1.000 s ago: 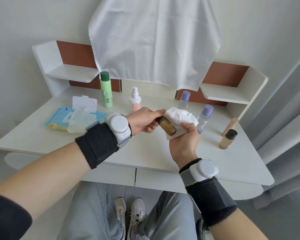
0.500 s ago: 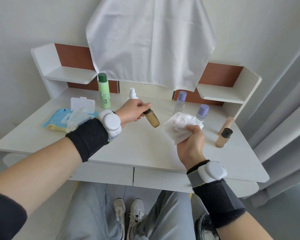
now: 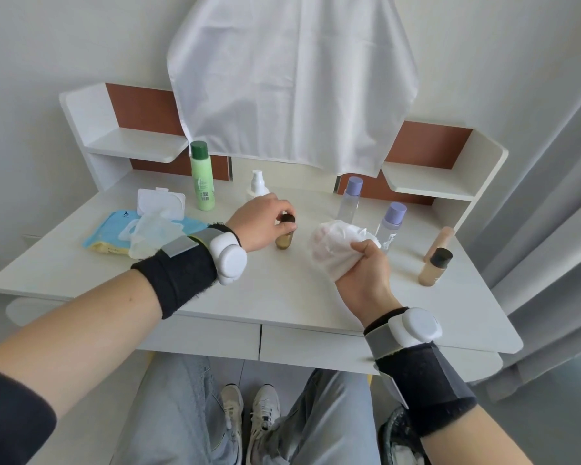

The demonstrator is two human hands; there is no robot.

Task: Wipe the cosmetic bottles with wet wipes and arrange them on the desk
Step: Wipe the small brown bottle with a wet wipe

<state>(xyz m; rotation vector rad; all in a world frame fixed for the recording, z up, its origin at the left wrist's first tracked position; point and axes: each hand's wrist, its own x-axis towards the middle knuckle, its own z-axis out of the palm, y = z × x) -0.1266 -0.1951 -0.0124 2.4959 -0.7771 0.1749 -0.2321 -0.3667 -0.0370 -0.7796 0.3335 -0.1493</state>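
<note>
Head view showed your left hand (image 3: 260,221) near the middle of the frame, fingers curled down over the dark cap of a small brown bottle (image 3: 285,241) and pinching it from above. The bottle was upright with its base at the white desk (image 3: 282,297) (whether it rested its full weight there, the frame could not say). To the right of it, your right hand (image 3: 366,275) was clenched round a crumpled wet wipe (image 3: 331,251), which bulged out above your fingers and did not touch the bottle.

Behind your left hand stood a white pump bottle (image 3: 257,182), partly hidden, and further left a tall green bottle (image 3: 202,177). Two clear bottles with purple caps (image 3: 352,199) stood behind the wipe, right of centre. At the right edge of the desk stood a beige bottle with a black cap (image 3: 435,268), with a beige tube (image 3: 440,241) lying just behind it. An open pack of wipes (image 3: 114,233) lay at the left, its lid flipped up. A white cloth (image 3: 292,78) hung across the top of the frame.
</note>
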